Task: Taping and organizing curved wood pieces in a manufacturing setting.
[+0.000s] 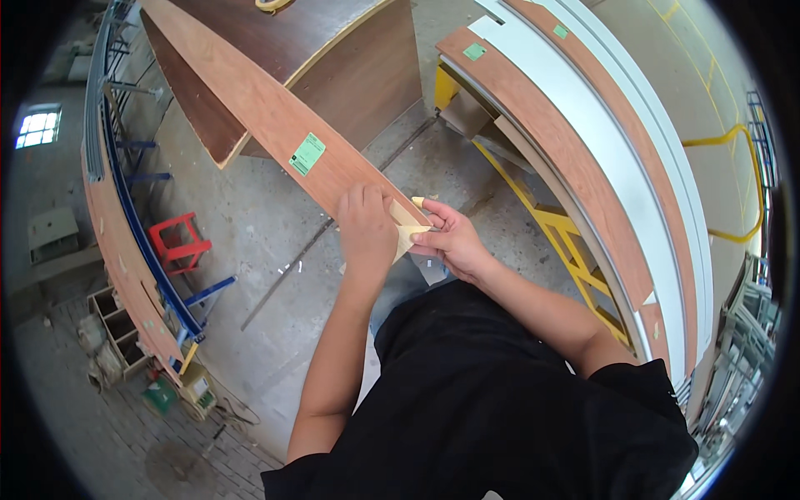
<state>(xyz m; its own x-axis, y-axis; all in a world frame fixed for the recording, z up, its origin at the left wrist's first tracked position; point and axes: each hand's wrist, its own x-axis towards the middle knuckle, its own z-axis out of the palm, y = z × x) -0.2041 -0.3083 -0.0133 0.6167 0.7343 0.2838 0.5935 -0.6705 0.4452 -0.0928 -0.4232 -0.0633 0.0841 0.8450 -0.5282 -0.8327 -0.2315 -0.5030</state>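
A reddish plank [262, 112] slants from the frame's upper left to its centre. The left grip [367, 229] lies over the lower end, fingers bent; whether it closes underneath, I cannot tell. The right grip [454, 242], narrow, pinches a pale sheet [406, 237] at that end's tip.

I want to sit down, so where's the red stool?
In the head view, the red stool is on the floor at left, beside the blue rack.
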